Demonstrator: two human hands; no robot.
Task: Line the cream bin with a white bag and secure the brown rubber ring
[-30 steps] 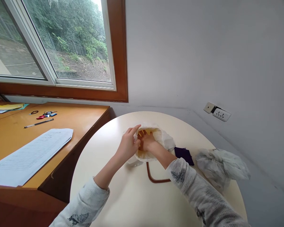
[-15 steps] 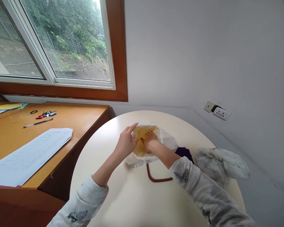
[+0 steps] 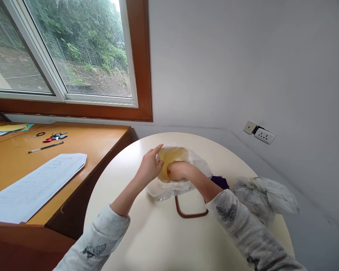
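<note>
A box (image 3: 173, 153) with a yellowish inside stands on the round table, lined with a clear, whitish plastic bag (image 3: 199, 163) that spreads over its rim. My left hand (image 3: 150, 163) grips the box's left side, index finger stretched along the rim and thumb over the inner edge. Inside the box, my right hand (image 3: 177, 170) is curled into a fist, knuckles toward the left part of the box. Nothing shows in its fingers, though the palm is hidden. Nearer me lies a clear lid (image 3: 192, 216) with a brown rim, partly under the bag.
Dark purple cloth (image 3: 220, 182) lies right of the box, beside a knotted plastic bag (image 3: 267, 195) at the table's (image 3: 158, 241) right edge. A wooden desk (image 3: 101, 139) on the left carries papers (image 3: 42, 186), a pen (image 3: 45, 147) and keys (image 3: 56, 137).
My right hand has closed from spread fingers into a fist and moved slightly toward me inside the box. My left hand has shifted slightly left at the rim.
</note>
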